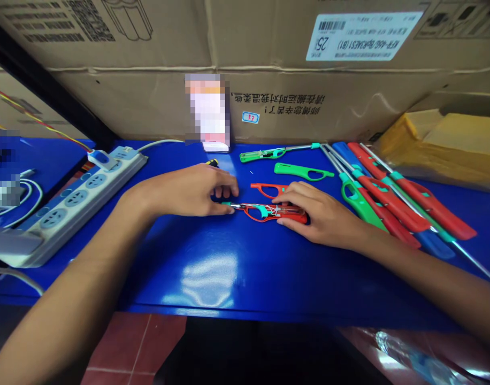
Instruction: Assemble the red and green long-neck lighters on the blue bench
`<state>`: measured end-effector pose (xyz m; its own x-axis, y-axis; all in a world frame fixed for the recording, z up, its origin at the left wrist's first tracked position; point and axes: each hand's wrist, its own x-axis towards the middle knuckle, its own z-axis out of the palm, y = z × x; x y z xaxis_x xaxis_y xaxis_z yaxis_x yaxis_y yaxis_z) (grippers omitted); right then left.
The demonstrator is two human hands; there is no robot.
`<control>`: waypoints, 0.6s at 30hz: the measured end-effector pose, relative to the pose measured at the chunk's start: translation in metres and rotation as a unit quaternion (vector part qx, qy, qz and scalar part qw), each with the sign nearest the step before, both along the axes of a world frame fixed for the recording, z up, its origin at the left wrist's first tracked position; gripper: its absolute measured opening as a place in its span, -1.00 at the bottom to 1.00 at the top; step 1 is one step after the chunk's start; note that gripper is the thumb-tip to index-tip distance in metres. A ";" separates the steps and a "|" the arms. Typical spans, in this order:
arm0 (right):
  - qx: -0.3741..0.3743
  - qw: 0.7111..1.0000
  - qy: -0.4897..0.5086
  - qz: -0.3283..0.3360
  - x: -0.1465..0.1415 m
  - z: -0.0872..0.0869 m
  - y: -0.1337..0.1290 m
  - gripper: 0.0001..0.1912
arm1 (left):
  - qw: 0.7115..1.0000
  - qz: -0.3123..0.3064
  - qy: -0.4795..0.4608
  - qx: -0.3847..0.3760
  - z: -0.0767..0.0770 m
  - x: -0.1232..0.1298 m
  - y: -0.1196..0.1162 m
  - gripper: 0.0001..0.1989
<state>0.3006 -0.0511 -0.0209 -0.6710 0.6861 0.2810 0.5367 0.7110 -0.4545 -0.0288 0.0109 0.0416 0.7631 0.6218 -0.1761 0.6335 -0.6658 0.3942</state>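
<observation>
An opened red lighter (261, 212) lies across the middle of the blue table, its wires and teal trigger exposed. My right hand (315, 214) is closed round the body of this lighter at its right end. At its left end, my left hand (205, 192) has curled fingers, with the thumb by the metal tube; whether it grips the tube is hard to see. Just behind lies a loose red half shell (269, 189), partly under my right fingers. Farther back are an opened green lighter (263, 155) and a green half shell (303, 171).
Several red, green and blue lighters (405, 198) lie in a pile on the right. A power strip (76, 198) is at the left. A phone (212, 115) leans on the cardboard (148, 96) behind. The blue table's (269, 289) front edge is near me.
</observation>
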 end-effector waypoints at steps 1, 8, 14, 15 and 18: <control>0.001 1.000 -0.001 0.000 0.000 0.000 0.000 -0.69 | 1.000 -0.003 -0.010 0.010 0.000 0.004 -0.003 -0.70; 0.011 1.000 0.010 0.000 -0.001 0.000 -0.002 -0.63 | 0.993 -0.073 -0.087 0.046 -0.004 0.027 -0.012 -0.81; 0.006 1.000 -0.014 0.026 -0.005 0.003 -0.003 -0.69 | 0.993 -0.088 -0.079 0.022 -0.007 0.026 -0.007 -0.84; 0.008 1.000 -0.014 0.027 -0.005 0.003 -0.002 -0.69 | 0.992 -0.089 -0.082 0.026 -0.007 0.026 -0.007 -0.84; 0.009 1.000 -0.011 0.028 -0.005 0.003 -0.002 -0.70 | 0.991 -0.093 -0.091 0.039 -0.007 0.026 -0.008 -0.85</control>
